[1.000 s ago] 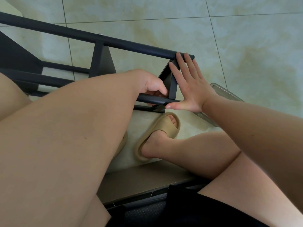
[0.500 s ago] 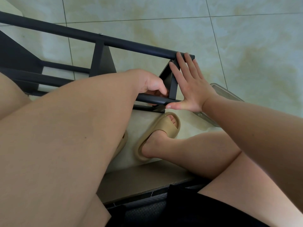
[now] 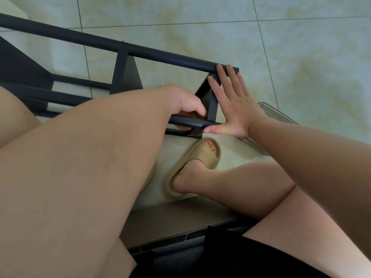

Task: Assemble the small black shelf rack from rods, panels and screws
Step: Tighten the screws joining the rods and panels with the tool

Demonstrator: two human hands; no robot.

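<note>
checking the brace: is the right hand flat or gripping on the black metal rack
Flat: the right hand lies with straight fingers against the black metal rack.

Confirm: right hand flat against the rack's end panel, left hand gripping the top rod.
Wrong rod. In the head view the left hand grips the lower rod, not the top one; the right hand does lie flat against the end panel.

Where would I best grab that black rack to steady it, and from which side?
Probably the upper rod, on its bare stretch between the middle panel and end panel, reaching from above: it is round, slim enough to wrap, and nothing covers it there. The left hand grips the lower rod; the right hand presses flat on the end panel.
</note>
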